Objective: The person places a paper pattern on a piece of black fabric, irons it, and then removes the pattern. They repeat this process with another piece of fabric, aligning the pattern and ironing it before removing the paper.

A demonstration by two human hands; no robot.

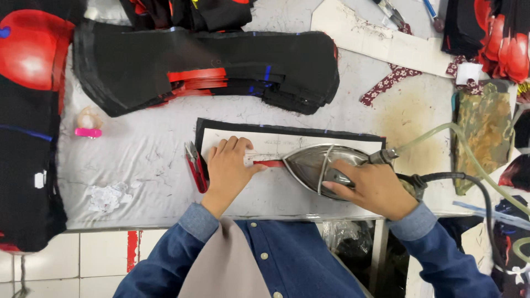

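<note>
Left hand (229, 168) flat, fingers spread; right hand (375, 187) in closed grip, both forearms forward.

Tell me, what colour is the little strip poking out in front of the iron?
Red. The strip lies between the left hand and the iron, clearest in the head view.

Right hand (375, 190) wrapped around the handle of a shiny metal steam iron (320, 164), tip pointing left onto a narrow red fabric strip (269, 163). Left hand (229, 165) pressed flat on a white card template (287, 190) over black fabric, fingertips touching the strip. Red-handled thread snips (195, 165) just beside the left hand. Stack of black cut fabric pieces (204, 69) well beyond, on the grey padded table (138, 160).
</note>
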